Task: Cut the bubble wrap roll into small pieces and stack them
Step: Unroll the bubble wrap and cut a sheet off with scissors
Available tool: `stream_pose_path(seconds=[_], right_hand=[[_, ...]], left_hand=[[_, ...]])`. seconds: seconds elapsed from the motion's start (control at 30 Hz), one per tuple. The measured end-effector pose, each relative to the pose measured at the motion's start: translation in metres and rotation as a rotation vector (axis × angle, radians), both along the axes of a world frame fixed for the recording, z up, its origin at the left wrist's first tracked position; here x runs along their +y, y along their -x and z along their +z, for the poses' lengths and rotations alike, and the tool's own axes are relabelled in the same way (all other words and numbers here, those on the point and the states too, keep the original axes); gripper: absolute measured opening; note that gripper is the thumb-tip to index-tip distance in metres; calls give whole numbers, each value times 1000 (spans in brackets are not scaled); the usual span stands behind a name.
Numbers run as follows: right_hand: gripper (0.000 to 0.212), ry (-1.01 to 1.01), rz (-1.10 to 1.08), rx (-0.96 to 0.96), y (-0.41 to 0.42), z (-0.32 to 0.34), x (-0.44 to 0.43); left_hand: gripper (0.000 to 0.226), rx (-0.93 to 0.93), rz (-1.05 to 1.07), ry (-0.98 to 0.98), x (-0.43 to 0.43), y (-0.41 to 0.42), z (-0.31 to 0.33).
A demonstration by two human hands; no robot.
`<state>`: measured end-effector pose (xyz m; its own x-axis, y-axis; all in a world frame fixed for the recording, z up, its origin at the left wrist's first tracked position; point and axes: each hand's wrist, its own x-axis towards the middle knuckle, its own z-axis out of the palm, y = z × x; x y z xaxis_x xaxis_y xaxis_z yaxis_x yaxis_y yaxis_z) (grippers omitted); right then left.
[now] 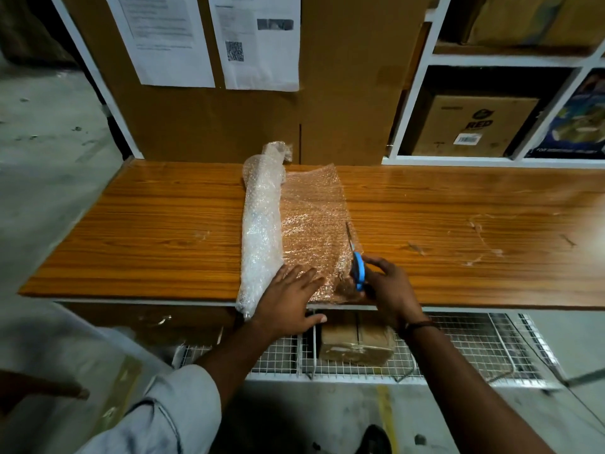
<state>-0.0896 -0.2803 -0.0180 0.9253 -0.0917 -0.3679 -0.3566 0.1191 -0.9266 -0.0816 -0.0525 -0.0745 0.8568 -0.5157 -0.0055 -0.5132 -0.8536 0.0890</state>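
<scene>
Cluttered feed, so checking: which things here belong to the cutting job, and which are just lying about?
In the job: bubble wrap roll, its unrolled sheet, scissors, left hand pressing the sheet, right hand holding the scissors.
Lying about: printed cardboard box, posted papers, small taped box.

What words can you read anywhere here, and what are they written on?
"RED": on the cardboard box on the shelf.
Barcode label on that box: numbers too small.
Paper sheets: print too blurred to read; one shows a QR code.
Blue box: white lettering too blurred to read.
</scene>
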Motion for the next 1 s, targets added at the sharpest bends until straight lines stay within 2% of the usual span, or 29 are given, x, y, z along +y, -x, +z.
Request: stream_pose_path(seconds=[0.13, 0.23, 0.3, 0.37, 0.5, 0.63, 0.73, 0.83, 1.0], right_hand=[[30, -107, 136, 60, 62, -5, 12], [47, -53, 176, 133, 89, -10, 15], [55, 3, 172, 146, 102, -12, 14], [53, 22, 192, 152, 112, -13, 13], [37, 0, 246, 164, 121, -8, 10], [58, 6, 256, 149, 126, -7, 9], [53, 30, 296, 144, 130, -4, 12], [59, 42, 287, 145, 132, -7, 13], [51, 51, 240, 127, 126, -10, 14]], left_hand=[[58, -181, -60, 46, 0, 6, -4], [30, -317, -83, 125, 1, 9, -12], [23, -355, -84, 157, -1, 10, -14], [24, -376, -95, 166, -4, 12, -14], [32, -396, -81, 162, -10, 14, -14], [33, -401, -55, 184, -13, 14, -17], [30, -420, -41, 185, -14, 14, -19], [29, -439, -15, 205, -16, 15, -21], [29, -462, -27, 226, -17, 16, -25]])
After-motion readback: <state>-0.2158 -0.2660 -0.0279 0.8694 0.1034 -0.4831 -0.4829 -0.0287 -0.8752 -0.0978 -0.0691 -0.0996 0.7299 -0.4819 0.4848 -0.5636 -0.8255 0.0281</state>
